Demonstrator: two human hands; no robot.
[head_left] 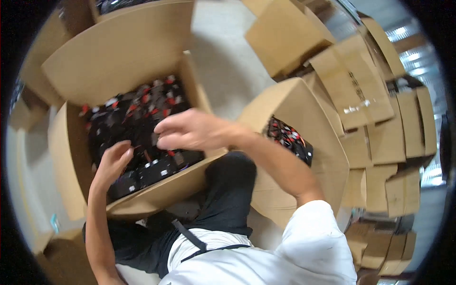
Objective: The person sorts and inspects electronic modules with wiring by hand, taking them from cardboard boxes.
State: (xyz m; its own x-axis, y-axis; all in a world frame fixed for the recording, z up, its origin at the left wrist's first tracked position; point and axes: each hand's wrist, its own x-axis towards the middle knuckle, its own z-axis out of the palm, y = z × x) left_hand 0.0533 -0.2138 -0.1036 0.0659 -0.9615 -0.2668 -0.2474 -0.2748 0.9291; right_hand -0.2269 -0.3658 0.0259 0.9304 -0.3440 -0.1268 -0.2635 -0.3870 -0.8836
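Note:
In front of me to the left stands an open cardboard box [142, 202], filled with black parts [121, 118] that carry red and white pieces. Along its near side lie black blocks [153, 173] with small white labels. Over the left part of the contents hovers my left hand [113, 164], loosely curled, thumb apart from the fingers. My right hand [190, 130] reaches across above the middle of the same box, slightly blurred. Its thumb and fingers are spread, with nothing visible between them. Whether either hand touches the parts below cannot be made out.
A second open cardboard box [325, 164] stands at my right, with similar black and red parts [289, 137] inside. Stacked cardboard boxes [351, 85] line the right side. Another carton [282, 35] sits beyond, on the grey floor [221, 52]. My bent leg [230, 185] rests beside the left box.

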